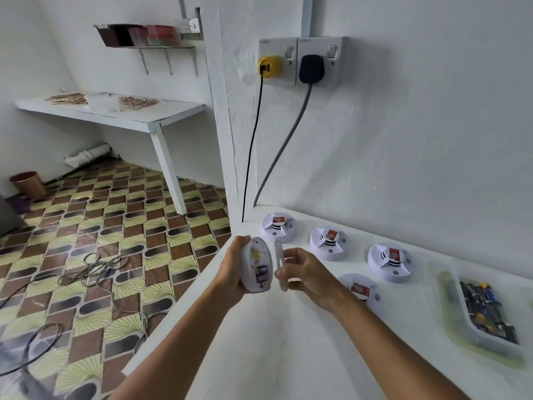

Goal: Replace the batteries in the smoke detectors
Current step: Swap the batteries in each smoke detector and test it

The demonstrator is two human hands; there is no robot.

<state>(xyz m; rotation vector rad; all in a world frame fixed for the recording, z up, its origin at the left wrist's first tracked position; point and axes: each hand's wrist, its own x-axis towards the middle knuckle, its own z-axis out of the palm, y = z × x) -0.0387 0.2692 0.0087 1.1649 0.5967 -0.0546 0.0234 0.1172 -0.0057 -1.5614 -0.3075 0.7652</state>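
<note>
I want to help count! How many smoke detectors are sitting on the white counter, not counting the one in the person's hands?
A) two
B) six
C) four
C: four smoke detectors sit on the counter: one near the corner, one next to it, one further right, and one partly hidden behind the right hand at. The left hand holds a fifth, opened one.

Yellow plug [269, 66] and black plug [311, 69] in wall sockets.
</note>
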